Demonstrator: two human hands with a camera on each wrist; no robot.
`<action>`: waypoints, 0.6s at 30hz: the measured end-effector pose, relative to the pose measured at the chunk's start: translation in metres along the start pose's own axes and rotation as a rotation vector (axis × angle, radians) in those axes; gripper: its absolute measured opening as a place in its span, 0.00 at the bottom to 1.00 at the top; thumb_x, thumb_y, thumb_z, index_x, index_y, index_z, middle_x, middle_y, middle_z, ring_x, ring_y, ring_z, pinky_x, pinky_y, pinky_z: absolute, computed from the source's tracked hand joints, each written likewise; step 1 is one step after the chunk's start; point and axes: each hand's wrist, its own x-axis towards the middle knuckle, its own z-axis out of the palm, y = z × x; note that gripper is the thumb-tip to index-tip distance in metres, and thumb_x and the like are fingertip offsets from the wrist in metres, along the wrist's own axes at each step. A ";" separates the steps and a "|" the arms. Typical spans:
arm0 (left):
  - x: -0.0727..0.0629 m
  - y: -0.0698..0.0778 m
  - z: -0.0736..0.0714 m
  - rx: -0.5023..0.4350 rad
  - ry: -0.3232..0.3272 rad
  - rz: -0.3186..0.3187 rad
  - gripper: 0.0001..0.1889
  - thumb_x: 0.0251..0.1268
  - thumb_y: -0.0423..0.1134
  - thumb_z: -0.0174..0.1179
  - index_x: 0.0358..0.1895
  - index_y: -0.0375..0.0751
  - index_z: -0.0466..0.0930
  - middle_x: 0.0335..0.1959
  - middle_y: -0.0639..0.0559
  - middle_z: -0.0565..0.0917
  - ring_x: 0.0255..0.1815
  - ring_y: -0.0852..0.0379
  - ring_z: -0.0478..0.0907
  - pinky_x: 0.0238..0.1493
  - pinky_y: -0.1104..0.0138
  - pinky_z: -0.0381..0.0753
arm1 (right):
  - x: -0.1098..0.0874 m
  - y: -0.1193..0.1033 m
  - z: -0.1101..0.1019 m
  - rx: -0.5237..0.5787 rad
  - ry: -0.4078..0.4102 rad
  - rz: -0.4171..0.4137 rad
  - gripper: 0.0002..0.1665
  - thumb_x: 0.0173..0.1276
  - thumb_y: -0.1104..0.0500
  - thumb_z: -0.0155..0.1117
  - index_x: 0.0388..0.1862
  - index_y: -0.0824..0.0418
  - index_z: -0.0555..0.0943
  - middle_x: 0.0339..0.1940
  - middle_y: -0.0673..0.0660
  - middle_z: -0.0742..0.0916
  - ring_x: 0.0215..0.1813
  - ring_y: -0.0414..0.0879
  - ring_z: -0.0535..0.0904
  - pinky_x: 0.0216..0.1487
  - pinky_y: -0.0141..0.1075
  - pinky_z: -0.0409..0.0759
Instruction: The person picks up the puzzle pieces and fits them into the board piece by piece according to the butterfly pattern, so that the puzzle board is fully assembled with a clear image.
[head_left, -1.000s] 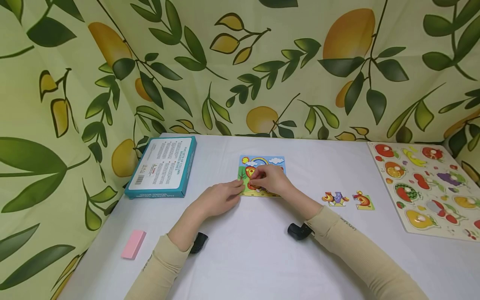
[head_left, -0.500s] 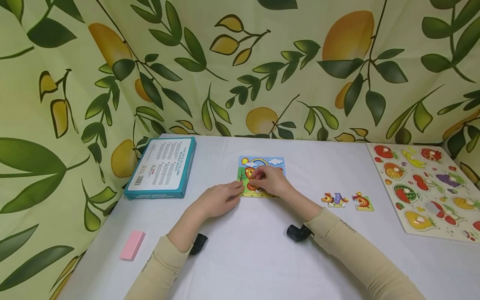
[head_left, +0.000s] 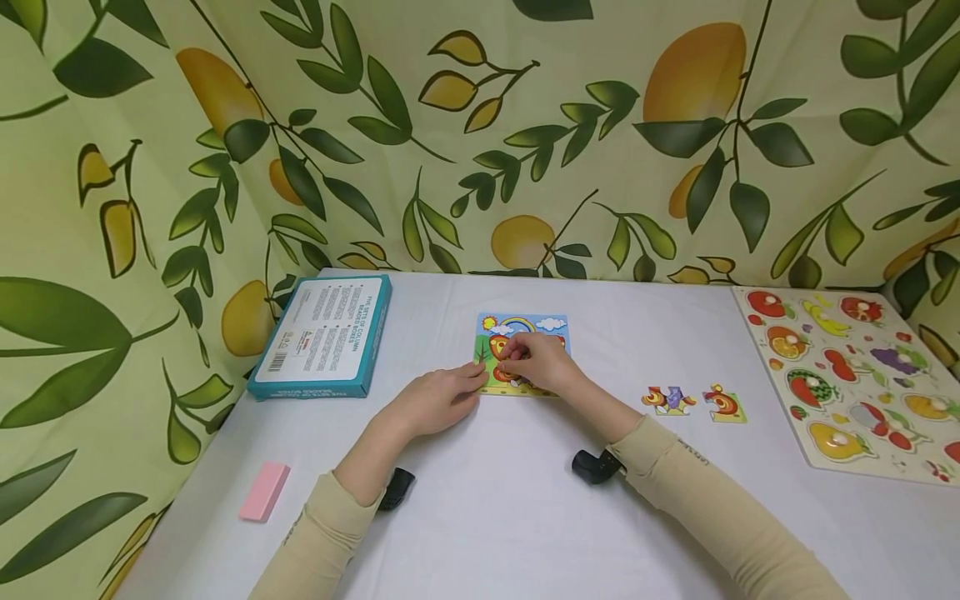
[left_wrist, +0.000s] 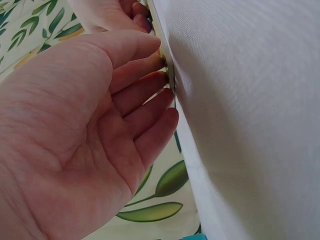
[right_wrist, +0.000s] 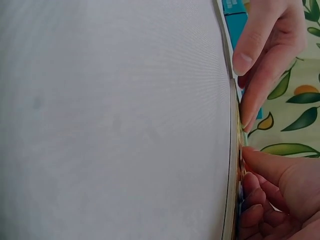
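Observation:
A small picture jigsaw puzzle (head_left: 491,332) with a sun, rainbow and cloud lies flat on the white table. My left hand (head_left: 442,398) rests at its left edge, fingers nearly straight, fingertips touching the board. Over the middle of the puzzle, my right hand (head_left: 543,362) has thumb and curled fingers together, pinching a puzzle piece that they mostly hide. In the right wrist view, the right thumb and fingers (right_wrist: 267,165) meet the board's surface beside the left hand (right_wrist: 272,45). Two loose puzzle pieces, one purple and orange (head_left: 669,400), one red and yellow (head_left: 724,404), lie to the right.
A teal-edged box (head_left: 322,333) lies at the back left, and a pink block (head_left: 265,492) at the front left. A fruit peg board (head_left: 847,379) lies on the right. Leaf-patterned cloth (head_left: 525,192) hangs behind the table (head_left: 480,517).

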 end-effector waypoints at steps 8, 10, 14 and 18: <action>0.000 -0.001 0.000 -0.002 0.001 0.008 0.23 0.73 0.41 0.53 0.68 0.42 0.71 0.71 0.51 0.68 0.71 0.53 0.64 0.68 0.56 0.66 | 0.000 0.000 0.000 -0.010 -0.002 0.004 0.07 0.63 0.57 0.72 0.35 0.58 0.82 0.28 0.51 0.80 0.31 0.43 0.73 0.29 0.31 0.71; 0.000 -0.001 0.000 -0.003 0.002 0.015 0.23 0.73 0.40 0.53 0.68 0.41 0.71 0.71 0.50 0.68 0.71 0.52 0.64 0.68 0.56 0.66 | 0.001 0.000 0.000 -0.015 0.001 0.003 0.07 0.63 0.57 0.71 0.35 0.58 0.82 0.28 0.51 0.80 0.31 0.43 0.73 0.30 0.32 0.71; 0.001 -0.001 0.000 -0.006 0.001 0.029 0.22 0.73 0.39 0.53 0.68 0.39 0.72 0.71 0.49 0.68 0.72 0.52 0.63 0.69 0.57 0.63 | 0.002 0.000 0.001 -0.043 -0.001 -0.018 0.05 0.65 0.58 0.70 0.34 0.57 0.83 0.27 0.51 0.80 0.32 0.43 0.73 0.32 0.33 0.71; 0.001 -0.001 0.000 -0.009 -0.003 0.042 0.22 0.73 0.39 0.53 0.67 0.37 0.72 0.71 0.48 0.68 0.73 0.51 0.61 0.70 0.57 0.62 | 0.002 0.000 0.001 -0.058 -0.015 -0.038 0.04 0.66 0.58 0.68 0.32 0.57 0.83 0.26 0.51 0.79 0.32 0.43 0.73 0.32 0.33 0.70</action>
